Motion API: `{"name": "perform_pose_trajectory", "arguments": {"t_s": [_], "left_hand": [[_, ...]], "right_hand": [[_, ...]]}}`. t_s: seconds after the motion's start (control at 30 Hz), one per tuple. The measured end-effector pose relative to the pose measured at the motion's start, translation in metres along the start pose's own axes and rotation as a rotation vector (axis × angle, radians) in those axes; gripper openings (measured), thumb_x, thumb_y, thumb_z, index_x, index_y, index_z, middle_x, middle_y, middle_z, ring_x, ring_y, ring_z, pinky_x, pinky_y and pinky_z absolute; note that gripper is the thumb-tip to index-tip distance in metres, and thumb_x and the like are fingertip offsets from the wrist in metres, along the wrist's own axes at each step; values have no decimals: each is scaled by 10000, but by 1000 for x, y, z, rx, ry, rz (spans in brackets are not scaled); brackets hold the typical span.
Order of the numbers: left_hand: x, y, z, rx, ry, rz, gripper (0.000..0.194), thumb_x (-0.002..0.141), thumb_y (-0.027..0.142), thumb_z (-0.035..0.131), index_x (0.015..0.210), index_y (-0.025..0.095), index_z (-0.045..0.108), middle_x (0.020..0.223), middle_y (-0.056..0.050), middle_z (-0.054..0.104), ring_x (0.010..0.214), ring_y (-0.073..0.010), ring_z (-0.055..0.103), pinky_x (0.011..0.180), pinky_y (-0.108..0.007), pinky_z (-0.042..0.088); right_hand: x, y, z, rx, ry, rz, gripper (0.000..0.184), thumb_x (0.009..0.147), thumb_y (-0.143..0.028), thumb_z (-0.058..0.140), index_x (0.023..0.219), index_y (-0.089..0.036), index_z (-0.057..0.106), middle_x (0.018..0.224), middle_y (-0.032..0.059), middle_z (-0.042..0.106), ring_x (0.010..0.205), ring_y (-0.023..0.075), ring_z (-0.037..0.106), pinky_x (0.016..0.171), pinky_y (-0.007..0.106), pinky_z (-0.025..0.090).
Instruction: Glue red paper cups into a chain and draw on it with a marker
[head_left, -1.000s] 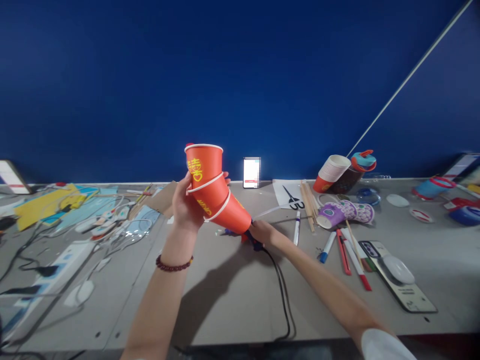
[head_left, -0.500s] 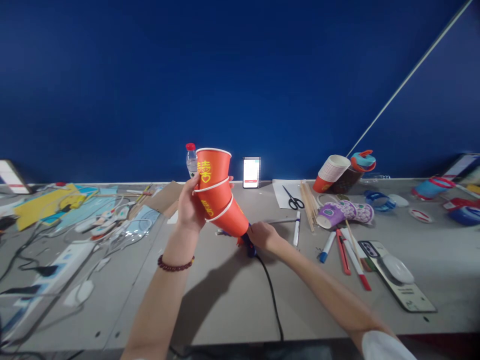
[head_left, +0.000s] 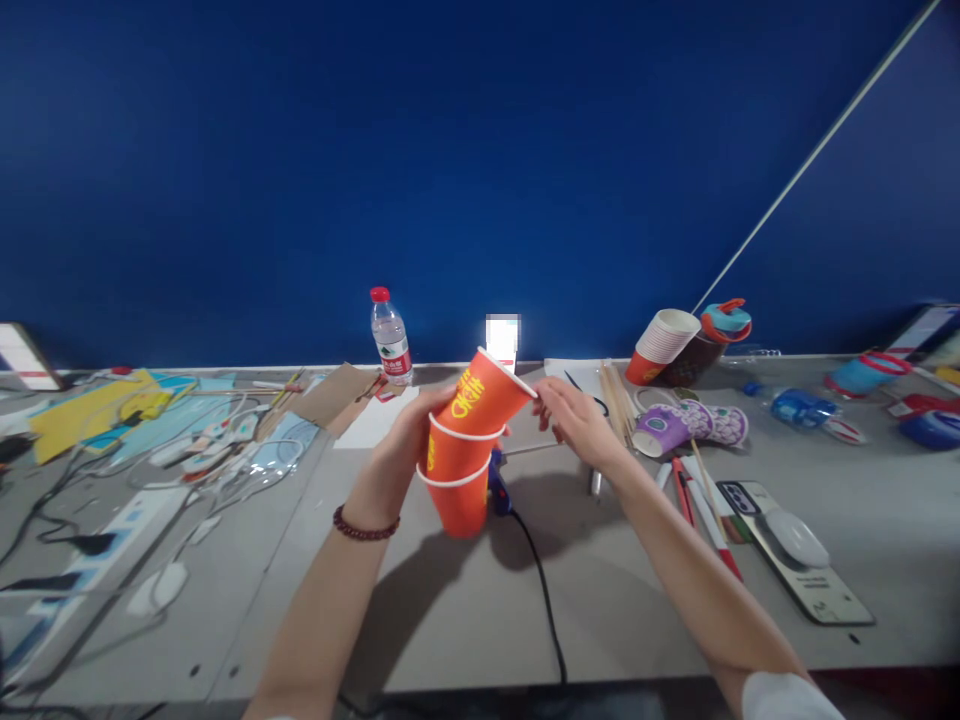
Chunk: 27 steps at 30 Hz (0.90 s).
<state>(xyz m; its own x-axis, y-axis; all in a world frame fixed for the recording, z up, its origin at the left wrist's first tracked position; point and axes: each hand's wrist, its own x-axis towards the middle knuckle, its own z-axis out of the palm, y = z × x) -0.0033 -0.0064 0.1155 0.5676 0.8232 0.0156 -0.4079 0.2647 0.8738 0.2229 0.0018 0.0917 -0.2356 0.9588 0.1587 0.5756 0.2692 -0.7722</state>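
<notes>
Three orange paper cups (head_left: 465, 450) with yellow print are joined into a curved chain, its bottom cup close to the grey table (head_left: 450, 600). My left hand (head_left: 401, 460) is wrapped round the middle of the chain from the left. My right hand (head_left: 574, 415) reaches the white rim of the tilted top cup with its fingertips. A dark blue glue gun (head_left: 496, 490) lies on the table just behind the cups, its black cord (head_left: 544, 590) running toward me.
A water bottle (head_left: 388, 338) and a lit phone (head_left: 502, 335) stand at the back by the blue wall. Markers, sticks, scissors, a purple cup (head_left: 679, 425) and stacked cups (head_left: 664, 345) lie to the right. Cables, a power strip and coloured paper cover the left.
The cup chain has come down and swung upright, its top cup now tilted right. My right hand has left the glue gun on the table and risen to the top cup's rim.
</notes>
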Motion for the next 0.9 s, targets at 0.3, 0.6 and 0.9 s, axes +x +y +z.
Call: {"name": "perform_pose_trajectory", "arguments": {"t_s": [0.3, 0.6, 0.9], "left_hand": [[11, -21, 4, 24, -118, -233, 502, 826, 568, 475, 853, 139, 734, 757, -143, 734, 674, -317, 694, 627, -436, 544], [5, 18, -18, -86, 122, 117, 595, 780, 553, 491, 1087, 72, 660, 798, -169, 727, 686, -288, 696, 579, -367, 550], [-2, 34, -17, -64, 168, 216, 597, 790, 555, 438, 1095, 88, 651, 732, -140, 702, 618, -246, 670, 548, -344, 536]], "right_hand": [[-29, -31, -14, 346, -77, -313, 715, 792, -630, 610, 1378, -306, 359, 1423, 107, 426, 1234, 281, 461, 954, 436, 449], [-3, 0, 23, -217, -214, 52, 340, 879, -485, 476, 878, -192, 649, 817, 64, 677, 712, 183, 602, 611, 266, 413], [-4, 17, 52, -614, -533, 95, 282, 786, -491, 665, 835, -220, 725, 927, 51, 729, 792, 190, 644, 539, 233, 327]]}}
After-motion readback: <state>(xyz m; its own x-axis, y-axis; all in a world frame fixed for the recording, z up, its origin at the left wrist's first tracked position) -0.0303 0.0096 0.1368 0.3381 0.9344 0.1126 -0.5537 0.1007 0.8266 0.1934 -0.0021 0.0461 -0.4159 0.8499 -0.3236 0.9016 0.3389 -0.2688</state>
